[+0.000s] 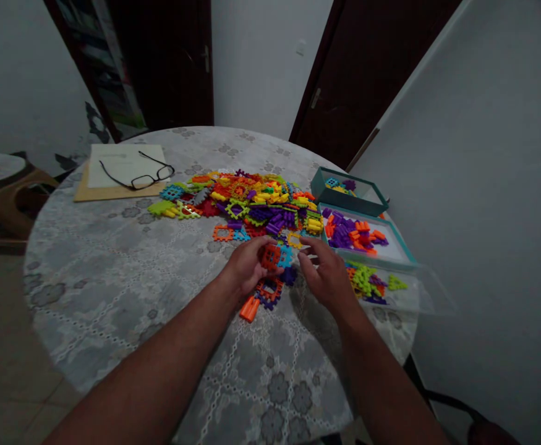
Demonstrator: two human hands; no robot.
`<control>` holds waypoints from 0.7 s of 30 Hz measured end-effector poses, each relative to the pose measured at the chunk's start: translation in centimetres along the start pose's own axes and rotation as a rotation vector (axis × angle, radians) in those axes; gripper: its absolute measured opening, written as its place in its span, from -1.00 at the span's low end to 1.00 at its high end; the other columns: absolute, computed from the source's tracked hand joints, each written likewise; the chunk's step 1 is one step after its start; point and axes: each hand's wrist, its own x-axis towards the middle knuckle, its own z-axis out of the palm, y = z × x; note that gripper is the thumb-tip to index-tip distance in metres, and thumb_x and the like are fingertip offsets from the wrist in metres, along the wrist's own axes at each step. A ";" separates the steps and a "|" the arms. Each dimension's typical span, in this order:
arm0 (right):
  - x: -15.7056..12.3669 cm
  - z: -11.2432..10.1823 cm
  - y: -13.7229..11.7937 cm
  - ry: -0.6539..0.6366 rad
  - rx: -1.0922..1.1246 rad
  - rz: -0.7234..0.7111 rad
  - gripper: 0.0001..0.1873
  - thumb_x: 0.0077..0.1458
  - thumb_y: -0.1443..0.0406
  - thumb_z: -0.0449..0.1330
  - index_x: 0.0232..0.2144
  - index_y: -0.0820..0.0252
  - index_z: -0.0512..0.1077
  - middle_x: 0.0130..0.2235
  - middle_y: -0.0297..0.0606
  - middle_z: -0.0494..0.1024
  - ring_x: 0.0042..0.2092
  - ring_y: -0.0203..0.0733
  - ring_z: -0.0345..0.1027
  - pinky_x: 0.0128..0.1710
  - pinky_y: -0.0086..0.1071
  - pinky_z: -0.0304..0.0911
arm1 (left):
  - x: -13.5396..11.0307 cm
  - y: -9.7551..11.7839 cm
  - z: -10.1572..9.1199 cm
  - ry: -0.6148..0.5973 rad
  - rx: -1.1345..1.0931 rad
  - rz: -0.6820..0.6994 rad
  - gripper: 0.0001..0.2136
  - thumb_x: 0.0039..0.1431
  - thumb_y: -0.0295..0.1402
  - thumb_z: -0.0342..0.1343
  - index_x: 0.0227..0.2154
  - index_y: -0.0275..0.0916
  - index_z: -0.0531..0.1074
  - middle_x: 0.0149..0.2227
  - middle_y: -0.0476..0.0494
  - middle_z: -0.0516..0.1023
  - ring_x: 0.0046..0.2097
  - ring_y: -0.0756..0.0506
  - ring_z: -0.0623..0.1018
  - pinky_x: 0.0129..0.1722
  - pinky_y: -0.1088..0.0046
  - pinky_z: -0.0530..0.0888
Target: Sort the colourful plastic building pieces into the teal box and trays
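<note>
Both bare forearms enter from the lower edge and converge over the round table's patterned tablecloth (159,272). The left hand (247,264) is turned inward, its digits closed above and below a red square interlocking piece (271,257), which sits in front of the main pile. A light-blue square interlocking piece (285,255) adjoins it on the right; whether the two are locked together cannot be determined. The left forearm slants up and to the right, the wrist roughly in line with it. The right hand (324,272) stands apart from the left, fingers loosely bent and parted, their tips directed leftward and near the light-blue piece without visible contact. The right forearm slants up and to the left. Below the left hand are an orange-red square frame piece (277,292) and orange connectors (250,309); a dark purple piece (290,275) lies between the hands. Beyond them is the multicoloured pile of interlocking pieces (251,196). The open tray of purple and orange connectors (407,250) lies beyond the right hand.
</note>
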 end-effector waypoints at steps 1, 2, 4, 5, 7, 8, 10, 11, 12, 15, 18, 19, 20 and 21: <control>-0.1 0.5 -0.2 -0.035 0.029 0.024 -0.62 0.32 0.21 0.16 0.15 0.05 0.47 0.00 -0.11 0.61 -0.15 -0.08 0.52 -0.10 -0.17 0.45 | -0.1 0.1 0.0 -0.017 -0.011 -0.004 -0.85 0.12 -0.36 0.20 -0.25 -0.28 0.52 -0.30 -0.18 0.55 -0.32 -0.13 0.58 -0.41 0.20 0.66; -0.2 1.0 -0.3 -0.060 0.053 0.050 -0.62 0.32 0.21 0.17 0.15 0.05 0.47 -0.03 -0.13 0.62 -0.18 -0.09 0.52 -0.11 -0.18 0.44 | -0.2 0.2 0.1 -0.039 -0.011 -0.003 -0.82 0.06 -0.44 0.18 -0.24 -0.29 0.52 -0.28 -0.20 0.56 -0.30 -0.14 0.59 -0.39 0.19 0.67; -0.3 1.6 0.0 -0.081 0.095 0.106 -0.61 0.31 0.18 0.18 0.15 0.06 0.47 -0.12 -0.19 0.64 -0.22 -0.11 0.51 -0.12 -0.20 0.42 | -0.4 0.2 0.1 -0.095 0.017 0.008 -0.70 -0.05 -0.56 0.15 -0.19 -0.30 0.52 -0.25 -0.23 0.58 -0.27 -0.14 0.61 -0.33 0.19 0.68; -0.3 1.8 0.3 -0.077 0.122 0.135 -0.60 0.31 0.17 0.19 0.15 0.06 0.47 -0.16 -0.21 0.64 -0.22 -0.11 0.51 -0.13 -0.21 0.41 | -0.5 0.1 0.1 -0.124 0.036 0.013 -0.66 -0.08 -0.60 0.14 -0.17 -0.30 0.53 -0.23 -0.24 0.59 -0.26 -0.14 0.62 -0.31 0.21 0.68; -0.4 2.1 0.9 -0.042 0.194 0.197 -0.59 0.29 0.13 0.20 0.14 0.07 0.48 -0.18 -0.23 0.63 -0.22 -0.11 0.50 -0.17 -0.24 0.41 | -0.6 0.0 0.1 -0.171 0.066 0.021 -0.62 -0.06 -0.63 0.16 -0.12 -0.30 0.52 -0.19 -0.26 0.61 -0.25 -0.13 0.63 -0.29 0.26 0.67; -0.3 2.1 1.3 -0.022 0.234 0.229 -0.58 0.29 0.12 0.21 0.13 0.08 0.48 -0.17 -0.23 0.62 -0.22 -0.11 0.50 -0.19 -0.24 0.42 | -0.7 0.0 0.1 -0.180 0.075 0.026 -0.63 -0.02 -0.62 0.17 -0.10 -0.30 0.52 -0.17 -0.28 0.61 -0.25 -0.13 0.63 -0.30 0.29 0.67; -0.3 2.1 1.9 0.018 0.302 0.282 -0.58 0.27 0.09 0.23 0.11 0.08 0.49 -0.15 -0.22 0.62 -0.23 -0.12 0.50 -0.23 -0.25 0.43 | -0.8 0.0 0.2 -0.174 0.088 0.033 -0.65 0.03 -0.60 0.20 -0.07 -0.29 0.52 -0.15 -0.29 0.61 -0.24 -0.14 0.64 -0.31 0.30 0.67; -0.2 2.0 2.1 0.037 0.326 0.301 -0.59 0.26 0.08 0.24 0.09 0.08 0.49 -0.15 -0.21 0.62 -0.25 -0.13 0.50 -0.25 -0.25 0.43 | -0.8 0.0 0.3 -0.165 0.096 0.031 -0.65 0.05 -0.59 0.21 -0.07 -0.29 0.52 -0.14 -0.28 0.61 -0.24 -0.14 0.65 -0.32 0.29 0.68; -0.1 1.9 2.2 0.059 0.343 0.315 -0.59 0.25 0.07 0.25 0.08 0.08 0.50 -0.16 -0.21 0.61 -0.28 -0.14 0.48 -0.28 -0.25 0.43 | -0.8 0.1 0.3 -0.157 0.103 0.028 -0.66 0.06 -0.58 0.22 -0.07 -0.28 0.52 -0.13 -0.28 0.61 -0.24 -0.14 0.65 -0.32 0.28 0.68; 0.0 1.3 2.0 0.157 0.361 0.338 -0.59 0.25 0.06 0.25 0.07 0.08 0.48 -0.20 -0.24 0.59 -0.35 -0.18 0.44 -0.33 -0.26 0.42 | -0.8 0.2 0.4 -0.138 0.115 0.024 -0.68 0.09 -0.57 0.23 -0.07 -0.25 0.52 -0.08 -0.28 0.62 -0.21 -0.14 0.65 -0.30 0.26 0.69; 0.2 0.8 1.8 0.229 0.397 0.351 -0.55 0.23 0.07 0.27 0.10 0.07 0.45 -0.24 -0.29 0.55 -0.35 -0.20 0.43 -0.33 -0.25 0.43 | -0.6 0.0 0.3 -0.100 0.131 0.043 -0.72 0.12 -0.58 0.22 -0.10 -0.24 0.52 -0.02 -0.29 0.62 -0.14 -0.14 0.64 -0.25 0.26 0.69; 0.2 0.7 1.7 0.232 0.418 0.354 -0.55 0.22 0.07 0.27 0.10 0.07 0.45 -0.24 -0.29 0.54 -0.35 -0.19 0.43 -0.32 -0.25 0.44 | -0.5 -0.1 0.2 -0.084 0.140 0.051 -0.73 0.12 -0.57 0.22 -0.11 -0.24 0.52 -0.02 -0.29 0.62 -0.13 -0.14 0.64 -0.25 0.26 0.69; 0.2 0.7 1.8 0.228 0.438 0.357 -0.55 0.21 0.07 0.28 0.09 0.07 0.46 -0.25 -0.30 0.54 -0.34 -0.19 0.44 -0.32 -0.26 0.44 | -0.3 -0.2 0.2 -0.069 0.147 0.056 -0.74 0.13 -0.57 0.22 -0.12 -0.24 0.52 -0.03 -0.30 0.62 -0.12 -0.14 0.64 -0.25 0.26 0.69; 0.2 0.7 1.8 0.214 0.454 0.360 -0.56 0.20 0.07 0.28 0.07 0.06 0.46 -0.25 -0.30 0.54 -0.34 -0.19 0.43 -0.32 -0.26 0.44 | -0.2 -0.3 0.1 -0.058 0.152 0.061 -0.75 0.13 -0.56 0.23 -0.12 -0.24 0.52 -0.03 -0.30 0.62 -0.13 -0.14 0.64 -0.25 0.27 0.69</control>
